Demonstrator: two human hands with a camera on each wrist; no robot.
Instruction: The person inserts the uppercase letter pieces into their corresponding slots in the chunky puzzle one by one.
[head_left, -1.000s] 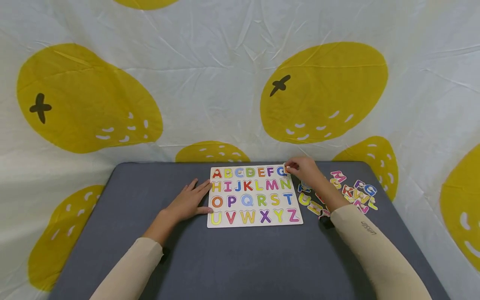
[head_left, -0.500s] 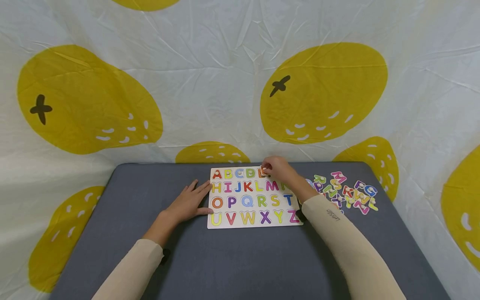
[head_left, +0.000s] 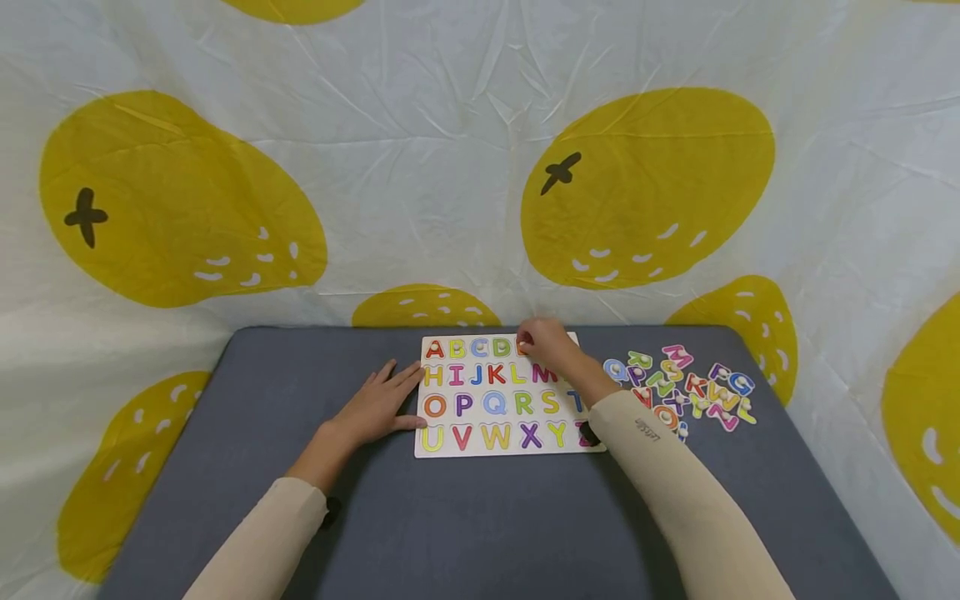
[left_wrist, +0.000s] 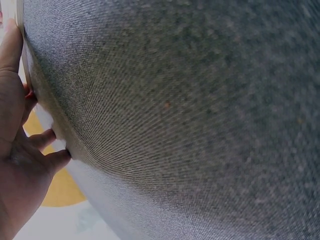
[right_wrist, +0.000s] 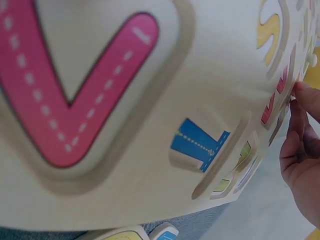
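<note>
One orange letter piece [head_left: 522, 349], likely light and stiff, best held by its knob, sits near twelve o'clock on the board [head_left: 477, 417] — right hand [head_left: 549, 343] pinching it, left hand [head_left: 377, 406] at nine o'clock, fingers apart.

The right hand [head_left: 546, 343] hides top-right letters on the board [head_left: 478, 453] and most of an orange letter [head_left: 522, 349].

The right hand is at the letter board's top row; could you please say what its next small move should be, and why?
Probably a gentle press and wiggle on the orange letter: the right hand pinches it beside the D piece on the board, and its fit is hidden, while the left hand touches the board's left edge.
</note>
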